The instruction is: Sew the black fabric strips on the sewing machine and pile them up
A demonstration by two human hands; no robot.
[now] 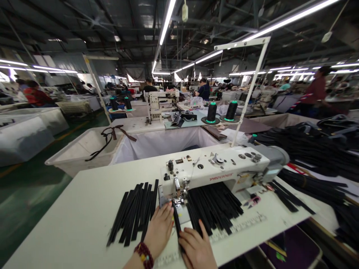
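Observation:
A white sewing machine [221,170] stands on a white table [84,209]. Under its needle lies a narrow black strip [176,222], running toward me. My left hand [159,228], with a bead bracelet on the wrist, lies flat with fingers stretched out against the strip's left side. On the strip's right, my right hand [196,246] rests with its fingers pressing down on the near end of the strip. A stack of black strips [134,211] sits left of the needle. Another pile of black strips [213,205] lies under the machine arm to the right.
Two black thread cones [221,111] stand on a rack behind the machine. A white fabric bin [165,142] sits beyond the table. Heaps of black straps [314,149] cover the right side. Other people sit at machines farther back, with a green floor on the left.

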